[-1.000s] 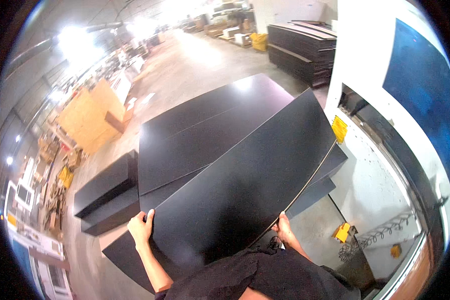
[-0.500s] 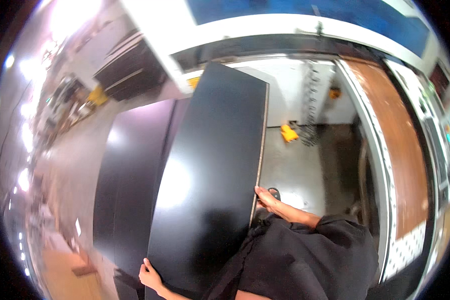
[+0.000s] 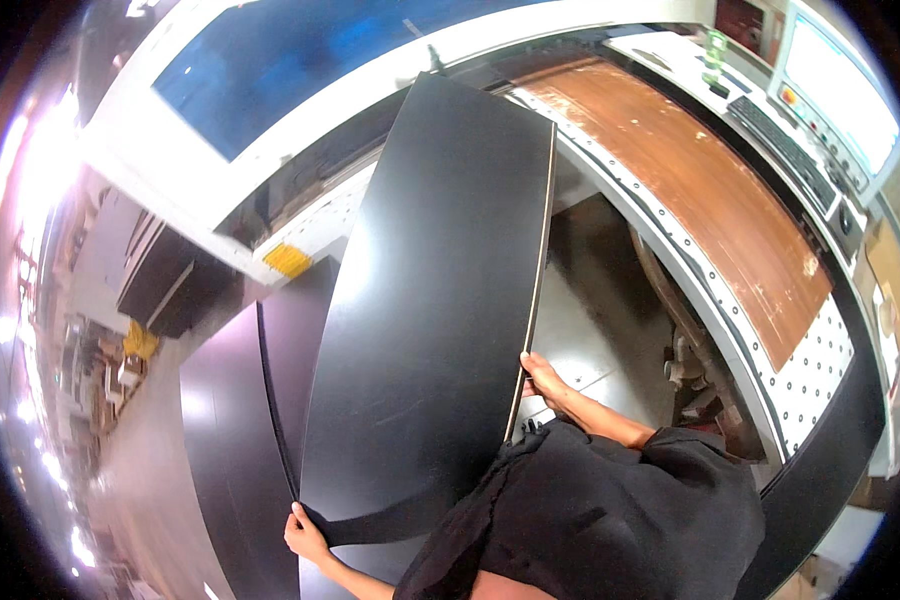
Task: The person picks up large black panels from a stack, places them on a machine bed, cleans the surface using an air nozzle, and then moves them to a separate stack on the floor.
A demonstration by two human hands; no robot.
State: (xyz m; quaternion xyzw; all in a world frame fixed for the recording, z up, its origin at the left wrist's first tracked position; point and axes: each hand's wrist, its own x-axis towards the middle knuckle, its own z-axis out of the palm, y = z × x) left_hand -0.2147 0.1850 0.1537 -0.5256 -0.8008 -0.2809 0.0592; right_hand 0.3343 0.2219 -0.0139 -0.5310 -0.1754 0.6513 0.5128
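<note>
A long black panel (image 3: 425,290) with a pale raw edge on its right is held up in front of me, slanting away toward the machine. My left hand (image 3: 306,533) is closed on its near left edge, thumb on top. On the right edge, about midway along the near half, my right hand (image 3: 548,380) grips with the fingers partly hidden underneath. Other dark panels (image 3: 228,400) lie below and to the left of the held one.
A machine bed (image 3: 805,390) with white dotted strips carries a brown board (image 3: 690,190) at right. Beyond it stand a keyboard (image 3: 780,145) and a lit screen (image 3: 845,85). A white machine cover with a blue window (image 3: 300,70) spans the far side. Dark stacked boards (image 3: 175,275) stand left.
My view has swung to the right, bringing the machine bed, keyboard and screen further in. The held panel has turned with me, its far end now near the machine. Both hands keep their grip.
</note>
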